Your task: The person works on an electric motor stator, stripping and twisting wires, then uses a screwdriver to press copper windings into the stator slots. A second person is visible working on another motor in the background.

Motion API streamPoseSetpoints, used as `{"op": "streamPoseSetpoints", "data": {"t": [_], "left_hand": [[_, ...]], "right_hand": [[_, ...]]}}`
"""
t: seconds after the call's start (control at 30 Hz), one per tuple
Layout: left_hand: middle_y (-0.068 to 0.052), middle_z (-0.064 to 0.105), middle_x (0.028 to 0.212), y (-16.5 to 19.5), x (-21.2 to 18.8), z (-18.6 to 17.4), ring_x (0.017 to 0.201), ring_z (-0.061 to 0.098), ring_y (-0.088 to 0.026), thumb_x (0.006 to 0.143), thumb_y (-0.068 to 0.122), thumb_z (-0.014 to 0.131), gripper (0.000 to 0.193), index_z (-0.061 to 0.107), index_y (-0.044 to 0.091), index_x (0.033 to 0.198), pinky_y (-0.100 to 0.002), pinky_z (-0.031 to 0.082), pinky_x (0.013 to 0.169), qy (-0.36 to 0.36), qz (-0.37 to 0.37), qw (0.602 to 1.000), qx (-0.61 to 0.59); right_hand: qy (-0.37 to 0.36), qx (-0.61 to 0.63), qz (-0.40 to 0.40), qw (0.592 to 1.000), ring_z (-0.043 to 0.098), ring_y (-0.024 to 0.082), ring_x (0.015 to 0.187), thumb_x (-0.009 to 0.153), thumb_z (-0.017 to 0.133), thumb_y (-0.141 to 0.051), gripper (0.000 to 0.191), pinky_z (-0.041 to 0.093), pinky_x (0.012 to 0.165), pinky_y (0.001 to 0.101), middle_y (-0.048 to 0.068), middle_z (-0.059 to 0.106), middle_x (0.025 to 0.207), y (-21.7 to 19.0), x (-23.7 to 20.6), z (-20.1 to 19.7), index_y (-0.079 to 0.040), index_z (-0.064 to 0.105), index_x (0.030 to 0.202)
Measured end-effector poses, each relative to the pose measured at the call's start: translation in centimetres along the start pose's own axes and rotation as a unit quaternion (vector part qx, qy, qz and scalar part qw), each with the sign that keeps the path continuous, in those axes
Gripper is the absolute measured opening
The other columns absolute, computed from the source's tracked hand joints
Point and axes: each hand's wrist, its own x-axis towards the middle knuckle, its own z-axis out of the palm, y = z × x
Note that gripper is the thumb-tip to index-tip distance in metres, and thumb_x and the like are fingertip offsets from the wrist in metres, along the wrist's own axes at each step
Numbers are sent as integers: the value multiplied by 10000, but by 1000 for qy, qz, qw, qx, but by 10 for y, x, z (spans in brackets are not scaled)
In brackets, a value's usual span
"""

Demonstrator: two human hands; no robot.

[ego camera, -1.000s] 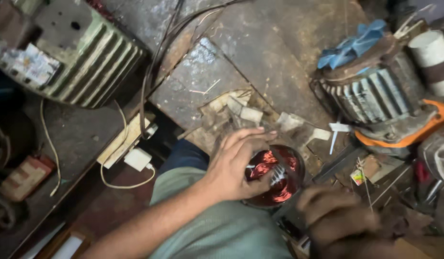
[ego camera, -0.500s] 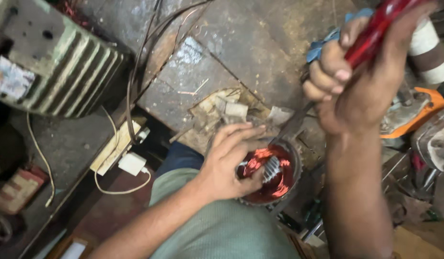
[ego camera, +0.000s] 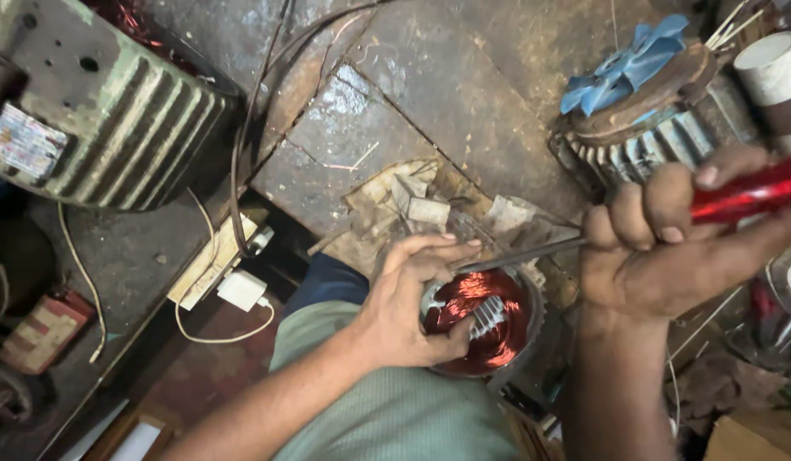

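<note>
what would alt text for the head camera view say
A person's left hand steadies a small motor stator with copper-red windings, while the right hand grips a red-handled screwdriver, its shaft angled toward the stator's rim. Larger ribbed motors sit on the grimy floor around.

Green finned motor [ego camera: 105, 111], blue-fanned motor [ego camera: 643, 102], white charger [ego camera: 242, 290]

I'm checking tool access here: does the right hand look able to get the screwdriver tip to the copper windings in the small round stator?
Probably yes. The right hand grips the red-handled screwdriver, whose shaft already slants down to the rim of the copper-wound stator. The left hand holds the near rim, leaving the opening free.
</note>
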Motion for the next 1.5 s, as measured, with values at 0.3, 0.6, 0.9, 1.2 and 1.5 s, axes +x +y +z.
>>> {"op": "streamPoseSetpoints", "data": {"t": [0.3, 0.6, 0.9, 1.2, 1.5], "left_hand": [[-197, 641, 1414, 0, 0, -3, 1369, 532, -367, 684, 89, 871, 677, 384, 79, 1154, -496, 410, 1176, -14, -13, 1000, -14], [-183, 642, 1413, -1, -1, 2, 1365, 533, -368, 701, 92, 868, 668, 375, 83, 1152, -495, 419, 1178, -5, -17, 1000, -4], [-121, 682, 1387, 4, 3, 1, 1348, 552, -305, 740, 165, 836, 637, 341, 100, 1137, -516, 355, 1168, -17, -30, 997, 65], [-137, 702, 1359, 9, 13, 4, 1340, 558, -305, 774, 207, 797, 514, 453, 77, 1134, -512, 365, 1178, -30, -25, 996, 79], [-132, 694, 1358, 4, 5, 4, 1332, 550, -315, 777, 223, 798, 520, 441, 73, 1124, -506, 355, 1173, -40, -3, 996, 74]], "right_hand": [[-61, 64, -33, 996, 192, 57, 428, 1021, 164, -783, 751, 209, 358, 241, -16, 317, 542, 3, -6, -23, -101, 477, 1011], [46, 4, -132, 990, 150, 48, 403, 806, 153, -907, 904, 174, 330, 233, -52, 264, 530, 22, -37, -76, -147, 524, 1125], [36, 63, -152, 986, 175, 76, 457, 933, 170, -911, 871, 200, 387, 286, -33, 310, 579, 21, -84, -85, -103, 494, 973], [-83, 62, -184, 977, 244, 63, 452, 863, 195, -914, 842, 277, 416, 277, -57, 367, 616, 6, -48, -97, -165, 500, 1098], [-79, -71, -165, 981, 371, 87, 517, 906, 389, -666, 547, 367, 511, 288, -32, 415, 643, 21, -145, -40, -146, 495, 1039]]}}
